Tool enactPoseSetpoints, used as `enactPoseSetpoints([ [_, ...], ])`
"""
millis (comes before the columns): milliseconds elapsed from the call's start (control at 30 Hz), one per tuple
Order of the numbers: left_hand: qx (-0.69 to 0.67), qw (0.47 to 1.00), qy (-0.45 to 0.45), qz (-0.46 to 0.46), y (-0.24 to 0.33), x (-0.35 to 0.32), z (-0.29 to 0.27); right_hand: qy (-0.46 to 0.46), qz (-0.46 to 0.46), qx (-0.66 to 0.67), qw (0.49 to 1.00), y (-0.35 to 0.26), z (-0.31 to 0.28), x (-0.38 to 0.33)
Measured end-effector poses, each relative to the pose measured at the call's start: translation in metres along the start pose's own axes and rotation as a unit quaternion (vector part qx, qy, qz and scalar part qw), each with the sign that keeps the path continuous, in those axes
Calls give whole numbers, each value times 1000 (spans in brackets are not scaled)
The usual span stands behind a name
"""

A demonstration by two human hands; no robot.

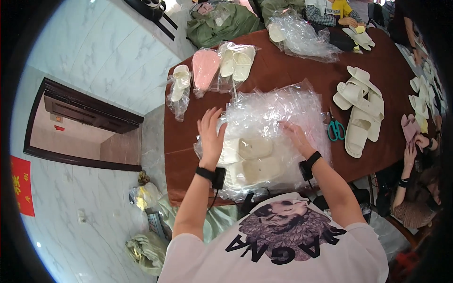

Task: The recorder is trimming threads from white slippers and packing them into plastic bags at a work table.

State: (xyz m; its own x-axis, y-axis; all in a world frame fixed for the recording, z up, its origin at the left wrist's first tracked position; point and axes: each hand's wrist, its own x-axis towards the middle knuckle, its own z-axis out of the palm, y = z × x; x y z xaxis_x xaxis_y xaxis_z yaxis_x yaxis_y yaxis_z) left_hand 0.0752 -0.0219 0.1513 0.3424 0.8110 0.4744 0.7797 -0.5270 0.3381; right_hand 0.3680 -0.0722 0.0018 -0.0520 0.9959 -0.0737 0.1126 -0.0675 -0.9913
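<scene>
A pile of clear plastic bags (276, 111) lies on the dark red-brown table (283, 70) in front of me. Under the plastic sits a pair of cream slippers (255, 158). My left hand (211, 134) rests flat with fingers spread on the left side of the plastic. Over on the right side, my right hand (295, 134) presses on the plastic with its fingers down in the film. Both wrists wear black bands.
Bagged slippers, cream (180, 82), pink (205, 68) and cream (237, 61), lie at the table's far left. Loose cream slippers (358, 108) and green-handled scissors (335, 128) lie to the right. Other people's hands (349, 21) work at the far end and at the right edge (410, 151).
</scene>
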Motion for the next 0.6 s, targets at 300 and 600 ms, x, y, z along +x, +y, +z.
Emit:
enactPoseSetpoints([
  [300, -66, 968, -58, -234, -71, -184, 75, 207, -99, 29, 973, -24, -6, -7],
  [600, -33, 960, 14, -276, -63, -208, 100, 81, -38, -338, 937, -117, -13, -50],
])
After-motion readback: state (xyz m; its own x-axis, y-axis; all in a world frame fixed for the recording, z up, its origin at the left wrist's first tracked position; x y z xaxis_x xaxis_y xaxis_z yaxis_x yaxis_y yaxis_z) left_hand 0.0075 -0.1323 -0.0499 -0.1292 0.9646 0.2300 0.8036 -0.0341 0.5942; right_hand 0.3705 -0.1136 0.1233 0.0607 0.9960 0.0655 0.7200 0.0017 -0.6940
